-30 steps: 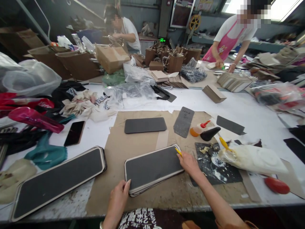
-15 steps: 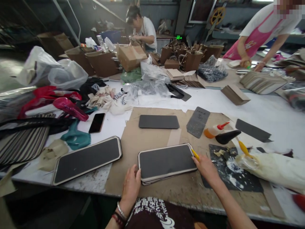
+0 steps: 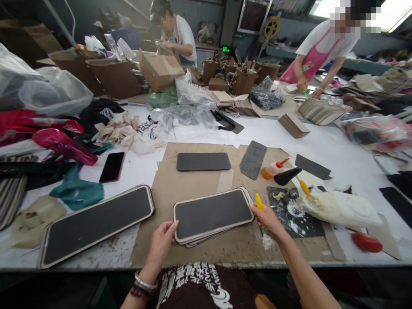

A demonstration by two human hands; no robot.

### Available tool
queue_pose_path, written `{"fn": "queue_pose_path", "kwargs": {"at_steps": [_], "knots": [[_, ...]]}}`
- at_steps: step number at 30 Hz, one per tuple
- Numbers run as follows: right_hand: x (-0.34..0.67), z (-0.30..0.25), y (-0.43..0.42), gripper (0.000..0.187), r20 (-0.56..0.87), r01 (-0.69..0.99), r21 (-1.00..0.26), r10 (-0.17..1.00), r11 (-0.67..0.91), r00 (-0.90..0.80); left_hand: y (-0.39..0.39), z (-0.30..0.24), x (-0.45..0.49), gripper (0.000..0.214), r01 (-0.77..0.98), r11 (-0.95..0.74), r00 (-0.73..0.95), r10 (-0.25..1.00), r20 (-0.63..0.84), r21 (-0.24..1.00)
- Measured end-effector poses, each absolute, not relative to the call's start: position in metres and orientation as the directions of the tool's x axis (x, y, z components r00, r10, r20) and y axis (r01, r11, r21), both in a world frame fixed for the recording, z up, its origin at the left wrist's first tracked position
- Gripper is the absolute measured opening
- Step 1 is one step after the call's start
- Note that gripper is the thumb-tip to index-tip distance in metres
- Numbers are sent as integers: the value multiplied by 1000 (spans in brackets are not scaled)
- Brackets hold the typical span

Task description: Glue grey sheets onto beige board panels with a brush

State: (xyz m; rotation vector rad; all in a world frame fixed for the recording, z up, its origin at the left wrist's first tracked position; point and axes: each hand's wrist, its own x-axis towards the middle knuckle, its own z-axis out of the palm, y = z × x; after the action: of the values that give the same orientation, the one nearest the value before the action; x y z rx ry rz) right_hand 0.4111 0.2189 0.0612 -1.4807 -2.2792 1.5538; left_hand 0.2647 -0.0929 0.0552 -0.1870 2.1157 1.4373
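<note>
A dark grey rectangular panel (image 3: 212, 214) with a pale border lies on similar panels, which stick out beneath it at the right and front. My left hand (image 3: 162, 240) pinches its left edge between thumb and fingers. At the right edge, my right hand (image 3: 268, 219) is closed round a yellow-handled tool (image 3: 259, 202), fingertips against the panel's corner. The tool's working end is hard to make out below the hand. To the left rests another stack of bordered panels (image 3: 99, 225). A plain grey panel (image 3: 204, 162) lies behind, on the brown cardboard (image 3: 154, 193).
On the right are a glue-smeared dark board (image 3: 286, 221), a pale plastic bag (image 3: 341, 208), a red-tipped bottle (image 3: 272, 169) and a black nozzle-shaped piece (image 3: 287, 176). A phone (image 3: 111, 167) and cloth scraps lie left. Two people work across the table.
My left fingers have closed on the panel's left edge. The top panel has shifted over those below. In my right hand the yellow handle has tipped more upright. The whole view has swung right.
</note>
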Motion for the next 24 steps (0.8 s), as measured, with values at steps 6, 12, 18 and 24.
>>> {"fn": "queue_pose_path", "kwargs": {"at_steps": [6,12,18,24], "knots": [[407,54,221,30,-295,740,-431,695,516,-656,-93,50,256,49,-518,317,-767,239,-595,795],[409,56,210,35,-316,751,-272,682,601,-660,-102,56,262,46,-588,286,-743,180,-645,757],[407,55,206,30,-460,828,-339,688,448,-561,-99,90,263,44,-708,187,-663,154,-732,681],[422,85,178,28,-270,586,-474,524,658,-807,-80,127,253,38,-723,153,-660,135,-739,673]]}}
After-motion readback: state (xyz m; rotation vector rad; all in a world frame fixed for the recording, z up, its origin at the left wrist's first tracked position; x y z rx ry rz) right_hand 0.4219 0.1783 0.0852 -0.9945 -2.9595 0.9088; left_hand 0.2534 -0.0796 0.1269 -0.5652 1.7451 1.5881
